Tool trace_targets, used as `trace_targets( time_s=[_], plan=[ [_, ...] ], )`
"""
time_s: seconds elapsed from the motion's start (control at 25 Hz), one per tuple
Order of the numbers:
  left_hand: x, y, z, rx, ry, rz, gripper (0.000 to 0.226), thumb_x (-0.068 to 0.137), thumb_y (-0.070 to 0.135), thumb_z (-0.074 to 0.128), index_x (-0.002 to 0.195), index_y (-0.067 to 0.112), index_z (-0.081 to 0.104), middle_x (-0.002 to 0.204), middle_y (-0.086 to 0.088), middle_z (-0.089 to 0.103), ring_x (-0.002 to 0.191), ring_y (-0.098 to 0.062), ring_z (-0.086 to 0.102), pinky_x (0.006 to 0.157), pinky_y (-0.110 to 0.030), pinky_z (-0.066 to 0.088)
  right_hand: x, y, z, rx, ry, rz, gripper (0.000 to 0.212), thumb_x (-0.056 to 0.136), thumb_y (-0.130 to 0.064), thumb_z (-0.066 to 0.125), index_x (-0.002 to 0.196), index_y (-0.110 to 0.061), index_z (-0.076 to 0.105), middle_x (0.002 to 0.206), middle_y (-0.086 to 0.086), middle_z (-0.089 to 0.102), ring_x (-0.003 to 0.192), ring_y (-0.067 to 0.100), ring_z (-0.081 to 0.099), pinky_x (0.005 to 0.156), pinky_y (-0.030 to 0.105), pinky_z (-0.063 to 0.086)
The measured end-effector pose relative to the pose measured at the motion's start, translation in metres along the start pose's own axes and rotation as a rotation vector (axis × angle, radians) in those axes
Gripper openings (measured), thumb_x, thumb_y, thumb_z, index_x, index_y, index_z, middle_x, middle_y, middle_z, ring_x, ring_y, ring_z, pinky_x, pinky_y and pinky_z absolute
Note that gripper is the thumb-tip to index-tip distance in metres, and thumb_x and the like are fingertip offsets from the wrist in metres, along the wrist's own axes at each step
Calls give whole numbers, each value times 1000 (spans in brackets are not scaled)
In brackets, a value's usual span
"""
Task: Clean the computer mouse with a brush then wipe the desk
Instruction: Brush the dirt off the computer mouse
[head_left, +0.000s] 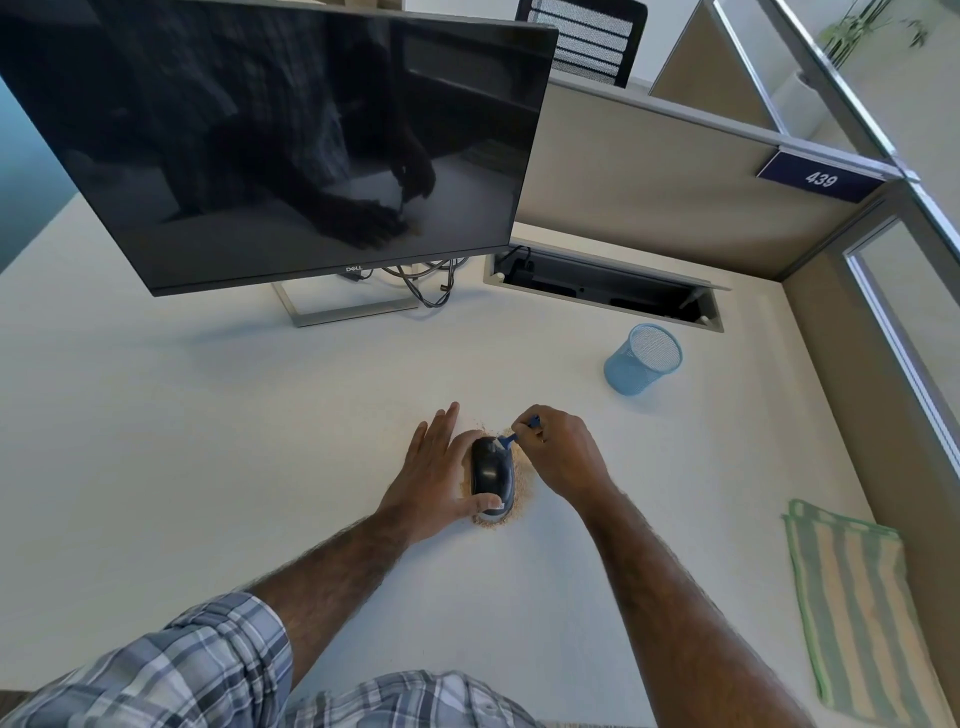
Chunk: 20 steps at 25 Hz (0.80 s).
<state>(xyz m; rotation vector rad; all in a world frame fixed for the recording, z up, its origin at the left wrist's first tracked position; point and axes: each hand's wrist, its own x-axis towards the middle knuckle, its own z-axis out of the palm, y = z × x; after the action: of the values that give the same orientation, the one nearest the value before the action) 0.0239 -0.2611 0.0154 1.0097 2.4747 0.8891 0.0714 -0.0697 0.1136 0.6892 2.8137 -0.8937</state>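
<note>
Black and glossy, the computer mouse (491, 470) lies near the middle of the white desk (208, 415), its narrow end pointing away from the person. The left hand (431, 467) holds it in place: the thumb curls round the near end while the straight fingers lie along its left side. The right hand (561, 452) pinches a small blue brush (522, 430) between thumb and fingertips, and the pale bristles touch the far right corner of the mouse. Tan grains (522, 499) (fine, like sand or crumbs) are scattered on the desk all round the mouse. A blue mesh cup (641, 359) stands well apart to the far right. A green-and-cream striped cloth (862, 613) lies flat at the desk's right edge. A dark monitor (291, 135) stands at the back left.
</note>
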Motion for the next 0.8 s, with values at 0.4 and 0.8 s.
trace_targets(
  time_s=[0.4,0.8],
  plan=[
    [-1,-2,1,1,-7,20,85,84,77,60,151,34,32,170,0,-21,156,-19,-20,126,-40,-10,-1,2,0,-55,-32,-28,18,101,-28,52,103,-22,70,98,-3,71,85,16,64,71,32,54],
    [-1,-2,0,0,-8,19,84,84,74,63,151,33,33,170,0,-22,156,-19,-21,125,-38,-11,-8,5,2,-67,33,36,20,102,-27,51,106,-21,69,98,-4,70,83,15,62,64,25,47]
  ],
)
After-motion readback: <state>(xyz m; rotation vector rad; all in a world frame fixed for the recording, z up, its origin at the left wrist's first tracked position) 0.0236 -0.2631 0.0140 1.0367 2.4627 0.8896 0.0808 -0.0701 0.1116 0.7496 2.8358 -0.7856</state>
